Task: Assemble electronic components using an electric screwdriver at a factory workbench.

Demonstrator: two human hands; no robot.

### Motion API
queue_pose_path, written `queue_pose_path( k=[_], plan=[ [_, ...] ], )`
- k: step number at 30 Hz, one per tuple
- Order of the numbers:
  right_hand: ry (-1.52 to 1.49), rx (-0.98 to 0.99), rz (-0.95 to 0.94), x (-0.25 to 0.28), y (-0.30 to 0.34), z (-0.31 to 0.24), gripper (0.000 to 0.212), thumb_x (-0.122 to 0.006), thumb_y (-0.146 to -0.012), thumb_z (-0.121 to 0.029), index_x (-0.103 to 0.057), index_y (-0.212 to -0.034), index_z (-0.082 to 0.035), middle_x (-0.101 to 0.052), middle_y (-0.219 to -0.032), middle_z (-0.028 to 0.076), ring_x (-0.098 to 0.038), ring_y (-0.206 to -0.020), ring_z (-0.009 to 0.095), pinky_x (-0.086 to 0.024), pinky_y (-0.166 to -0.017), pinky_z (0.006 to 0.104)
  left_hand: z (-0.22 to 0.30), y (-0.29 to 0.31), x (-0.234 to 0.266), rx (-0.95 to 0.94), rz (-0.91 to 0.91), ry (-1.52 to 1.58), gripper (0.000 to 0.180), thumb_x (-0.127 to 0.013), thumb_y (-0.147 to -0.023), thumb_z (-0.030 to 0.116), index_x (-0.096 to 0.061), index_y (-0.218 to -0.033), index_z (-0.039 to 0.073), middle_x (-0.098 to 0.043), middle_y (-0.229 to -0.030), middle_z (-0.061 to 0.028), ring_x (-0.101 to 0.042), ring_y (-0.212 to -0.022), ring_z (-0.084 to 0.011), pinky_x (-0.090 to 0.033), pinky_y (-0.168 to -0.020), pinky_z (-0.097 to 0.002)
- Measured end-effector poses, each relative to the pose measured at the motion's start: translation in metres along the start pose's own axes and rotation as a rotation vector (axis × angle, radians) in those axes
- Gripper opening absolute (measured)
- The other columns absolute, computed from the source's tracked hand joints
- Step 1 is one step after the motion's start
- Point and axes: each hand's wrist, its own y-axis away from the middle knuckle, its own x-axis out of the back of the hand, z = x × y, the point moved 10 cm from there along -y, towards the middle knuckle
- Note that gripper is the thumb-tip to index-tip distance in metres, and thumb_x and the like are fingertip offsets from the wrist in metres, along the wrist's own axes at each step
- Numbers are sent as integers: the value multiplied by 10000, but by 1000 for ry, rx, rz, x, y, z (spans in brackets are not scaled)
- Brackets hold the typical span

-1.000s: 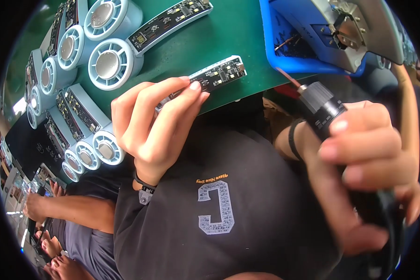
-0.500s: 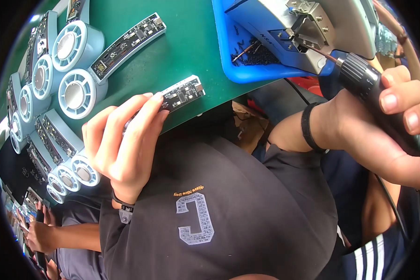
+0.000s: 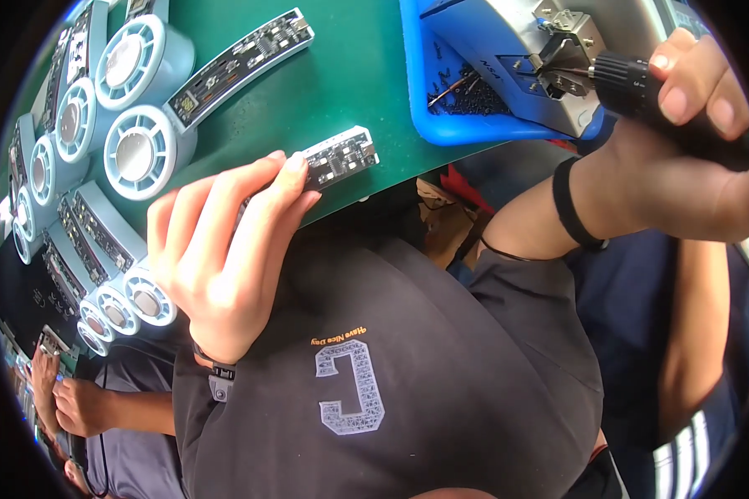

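My left hand [image 3: 225, 241] pinches circuit board [image 3: 341, 161] near edge of green table [image 3: 374, 75] — one end gripped, probably to leave other uncovered. My right hand [image 3: 678, 170] wraps screwdriver [image 3: 628, 87] — sideways, seemingly so tip meets grey machine [image 3: 508, 41].

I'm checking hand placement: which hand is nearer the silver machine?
Right. The right hand, gripping a screwdriver, is close to the silver machine, at its lower right. The left hand, holding a circuit board, is farther off, to its lower left.
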Motion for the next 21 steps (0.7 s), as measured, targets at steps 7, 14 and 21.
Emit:
queue_pose_path(
  k=[7, 14, 21],
  plan=[
    [-140, -131, -66, -28, 11, -17, 418, -370, -1117, -438, -462, -1187, -36, -494, -710, 37, -457, -430, 169, -497, -521, 317, -4, 6, 3, 3, 29, 38, 303, -909, -749, 136, -823, -1039, 114, -789, -1017, -2, -700, -859, -184, -472, -793, -298],
    [-220, -244, -125, -123, 66, -25, 399, -378, -1105, -435, -470, -1145, -49, -481, -711, 31, -445, -436, 165, -483, -517, 322, -8, 13, 0, -52, 198, 22, 304, -913, -751, 177, -828, -1039, 136, -789, -982, 34, -690, -812, -144, -434, -738, -278],
    [-232, -285, -147, -118, 66, -16, 382, -387, -1093, -433, -478, -1103, -63, -468, -712, 26, -433, -441, 160, -468, -514, 327, -6, 19, 0, -90, 242, -2, 314, -914, -749, 201, -835, -1046, 143, -790, -979, 54, -680, -797, -121, -413, -716, -270]
  ],
)
